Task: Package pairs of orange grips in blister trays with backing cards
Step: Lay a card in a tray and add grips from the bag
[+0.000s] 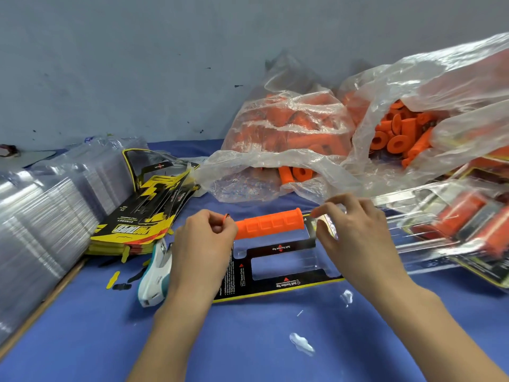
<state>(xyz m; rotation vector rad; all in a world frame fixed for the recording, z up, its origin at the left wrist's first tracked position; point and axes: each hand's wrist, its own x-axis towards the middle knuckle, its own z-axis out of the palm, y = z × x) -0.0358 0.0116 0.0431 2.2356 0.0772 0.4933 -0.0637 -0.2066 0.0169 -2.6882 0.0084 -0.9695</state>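
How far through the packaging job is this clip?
Done: finished packs lie at right. In hand: the left hand holds one grip over the open tray on its card; the right hand is at the tray's edge. Left: the lower slot is empty, and bags of grips remain.

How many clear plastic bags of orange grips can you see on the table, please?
2. One clear plastic bag sits at centre back; a second clear plastic bag lies open at the right, orange grips spilling toward its mouth. More may be hidden behind.

Backing card [275,282]: "Soft Traction Top", "Inner Core", upside down.
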